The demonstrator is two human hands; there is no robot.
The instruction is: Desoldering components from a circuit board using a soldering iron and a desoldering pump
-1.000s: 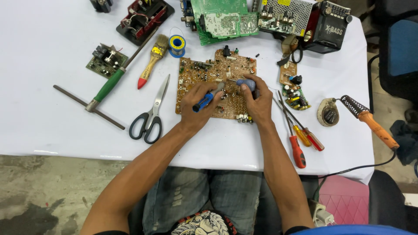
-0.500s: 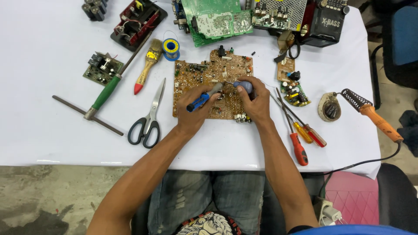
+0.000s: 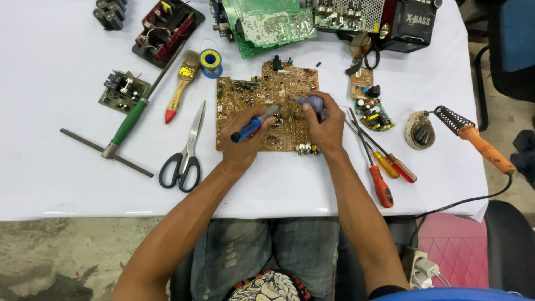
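A white-covered table (image 3: 67, 184) stands on bare concrete floor (image 3: 61, 256), blue chair (image 3: 515, 33) beside it.

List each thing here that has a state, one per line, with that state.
left hand: gripping the blue-handled soldering iron, tip on the board
right hand: squeezing the blue bulb tool, nozzle on the board
brown circuit board: flat on the table, being worked
scissors: closed, lying flat
orange-handled soldering iron: lying unheld, cord attached
solder spool: lying flat, unheld
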